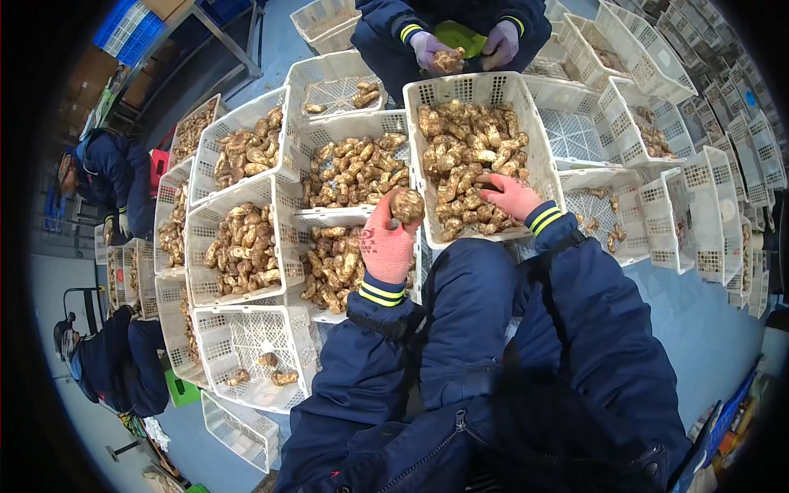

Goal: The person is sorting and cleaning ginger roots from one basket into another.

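Nearest: yr dk navy jacket (526, 435), zip down front, then yr bent knees (468, 283). Yr L hand (386, 246), pink glove, has fingers & thumb closed round a roundish brn mushroom (408, 206), held up approx. at L wall of the main crate (540, 148). Yr R hand (509, 197), also pink-gloved, is low over same crate, fingertips at the mushroom pile (468, 148); can't tell if they're clamped on a pc. or only touching. Pile is brn/cream, knobbly.

Lower L: white crate (246, 333) w/ 3 loose mushrooms. More white crates either side, several on L well filled. Across from you: co-worker (382, 33), purple gloves, a mushroom (448, 61) in one hand, grn item (460, 37) behind. Far L, 2 more people in dk clothing; far R, stacked crates (711, 205).
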Motion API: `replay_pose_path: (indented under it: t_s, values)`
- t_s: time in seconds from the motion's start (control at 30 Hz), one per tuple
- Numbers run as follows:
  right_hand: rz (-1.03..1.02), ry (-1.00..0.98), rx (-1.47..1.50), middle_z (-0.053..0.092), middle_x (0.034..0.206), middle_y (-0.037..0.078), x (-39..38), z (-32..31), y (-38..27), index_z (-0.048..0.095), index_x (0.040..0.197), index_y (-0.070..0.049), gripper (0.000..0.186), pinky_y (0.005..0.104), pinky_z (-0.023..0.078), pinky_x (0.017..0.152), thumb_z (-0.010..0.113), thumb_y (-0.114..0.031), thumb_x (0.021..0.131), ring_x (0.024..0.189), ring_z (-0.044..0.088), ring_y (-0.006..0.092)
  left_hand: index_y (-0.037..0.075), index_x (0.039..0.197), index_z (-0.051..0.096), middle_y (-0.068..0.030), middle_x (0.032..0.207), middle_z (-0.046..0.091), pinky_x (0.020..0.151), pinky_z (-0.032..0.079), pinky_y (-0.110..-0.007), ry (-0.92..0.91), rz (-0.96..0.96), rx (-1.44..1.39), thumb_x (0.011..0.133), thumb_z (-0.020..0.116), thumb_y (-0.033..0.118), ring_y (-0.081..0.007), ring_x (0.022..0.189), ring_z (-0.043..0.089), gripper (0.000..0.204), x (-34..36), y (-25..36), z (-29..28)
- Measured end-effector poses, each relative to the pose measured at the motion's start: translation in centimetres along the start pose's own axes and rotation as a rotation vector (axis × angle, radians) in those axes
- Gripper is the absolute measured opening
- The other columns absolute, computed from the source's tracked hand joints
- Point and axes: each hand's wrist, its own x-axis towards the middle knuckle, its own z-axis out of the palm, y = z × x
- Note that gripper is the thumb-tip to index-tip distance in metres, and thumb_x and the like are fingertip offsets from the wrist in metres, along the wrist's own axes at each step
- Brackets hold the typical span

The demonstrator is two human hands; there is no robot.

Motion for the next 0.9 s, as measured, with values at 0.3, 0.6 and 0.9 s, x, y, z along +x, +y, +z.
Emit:
replay_pose_path:
  t_s: [0.3, 0.6, 0.9]
  values:
    - [0.219, 0.052, -0.261, 0.066, 0.096, 0.015, 2.3, 0.5, 6.7, 0.057, 0.12, -0.009, 0.047, 0.0378, 0.048, 0.079, 0.054, -0.042, 0.087, 0.089, 0.063, 0.0287, 0.004, 0.105, 0.059, 0.0016, 0.079, 0.058, 0.068, 0.052, -0.029, -0.097, -0.636, -0.71, 0.086, 0.066, 0.016, -0.0113, 0.067, 0.056, 0.023, 0.4, -11.3, -1.8]
    - [0.253, 0.04, -0.401, 0.06, 0.12, 0.017, 5.0, 4.2, 7.0, 0.053, 0.125, -0.01, 0.051, 0.0408, 0.044, 0.094, 0.057, -0.036, 0.082, 0.11, 0.057, 0.0312, 0.007, 0.102, 0.058, -0.0112, 0.087, 0.059, 0.067, 0.049, -0.043, -0.028, -0.881, -0.591, 0.097, 0.051, 0.024, -0.022, 0.077, 0.056, 0.019, 9.7, -22.6, -3.0]
    - [0.228, 0.014, -0.627, 0.058, 0.114, 0.015, 7.4, 6.2, 6.7, 0.054, 0.115, -0.011, 0.042, 0.0419, 0.049, 0.086, 0.065, -0.03, 0.079, 0.105, 0.059, 0.0315, 0.0, 0.123, 0.049, -0.0173, 0.122, 0.055, 0.092, 0.047, -0.041, 0.161, -0.44, -0.888, 0.095, 0.055, 0.025, -0.0293, 0.108, 0.056, 0.038, 19.9, -15.1, -3.9]
